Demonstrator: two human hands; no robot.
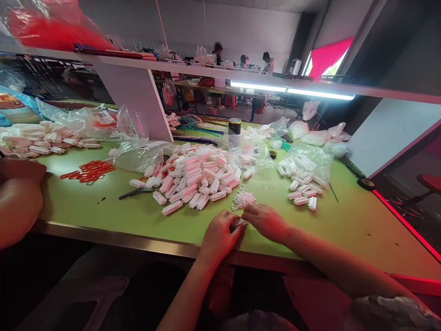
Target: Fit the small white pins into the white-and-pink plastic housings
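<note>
Near edge, middle: left hand (218, 235) and right hand (265, 221) meet over the green table (144, 216), fingertips together.
Held piece: a small pale connector (239, 223) sits between the two hands, pinched by the left thumb and fingers on its near left side, with the right fingers resting on its far right end.
Left grip: narrow, closed around the connector.
Right grip: fingers curled flat and low over the piece's end; whether they pinch it or only touch it cannot be told.
Just beyond the hands: a little heap of tiny white parts (243, 199), near the right fingertips but apart from them.
Far left of the hands: a big pile of white housings (193, 177), with dark scissors (136, 193) lying at its left foot.
Right side: a smaller group of white housings (303, 193) before clear bags (306, 161).
Left side: loose red clips (90, 170).
Left edge: another person's arm (17, 197) rests on the table.
</note>
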